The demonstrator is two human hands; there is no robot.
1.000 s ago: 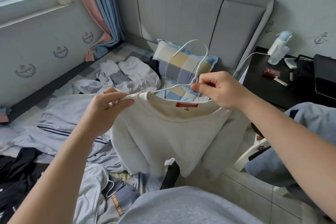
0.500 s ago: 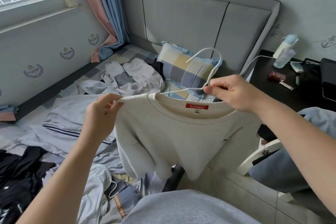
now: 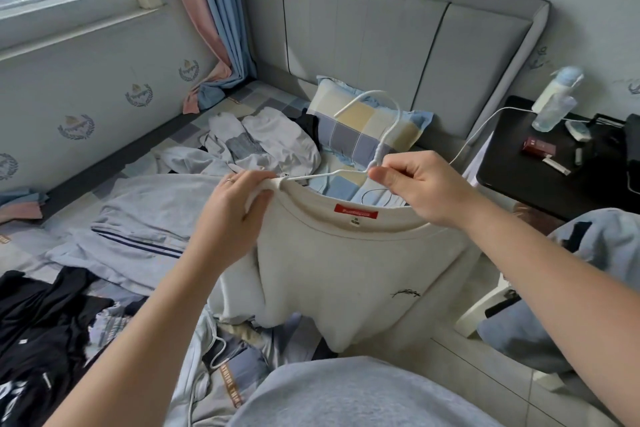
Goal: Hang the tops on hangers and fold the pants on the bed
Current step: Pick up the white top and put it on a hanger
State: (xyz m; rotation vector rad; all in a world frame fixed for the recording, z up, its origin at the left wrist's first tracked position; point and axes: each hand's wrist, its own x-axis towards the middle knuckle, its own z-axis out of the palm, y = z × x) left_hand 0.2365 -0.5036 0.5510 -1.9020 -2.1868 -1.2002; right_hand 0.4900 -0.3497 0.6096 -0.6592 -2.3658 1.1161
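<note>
1. The right fingers (image 3: pixel 379 176) are curled shut in a pinch. They hold the white hanger (image 3: pixel 381 149) just under its hook. The right hand (image 3: pixel 419 191) is up in the air over the near edge of the bed (image 3: pixel 263 97).
2. The left fingers (image 3: pixel 256 182) are curled too. They grip the left shoulder of the cream top (image 3: pixel 346 260), right where the thin arm of the hanger goes into the cloth. The left hand (image 3: pixel 235 208) has a ring on it.
3. The hanger lies long from left to right, and its bar runs from one hand to the other. The hook points up and away, toward the pillow (image 3: pixel 363 128).
4. The left shoulder is the part to fix, I think. It lies under the left fingers, so the left hand is the nearer one. It looks like that hand must pull the cloth out to the left, over the tip of the hanger.
5. The right side of the collar goes behind the right hand. I cannot tell if that side sits on the hanger.
6. The top hangs down between the two arms, soft and a bit bunched on the left. It has a round neck, a red tag inside the collar and a small dark mark on the chest.
7. Farther out, grey clothes (image 3: pixel 156 204) and black clothes (image 3: pixel 34 322) lie in heaps on the bed, not yet sorted.
</note>
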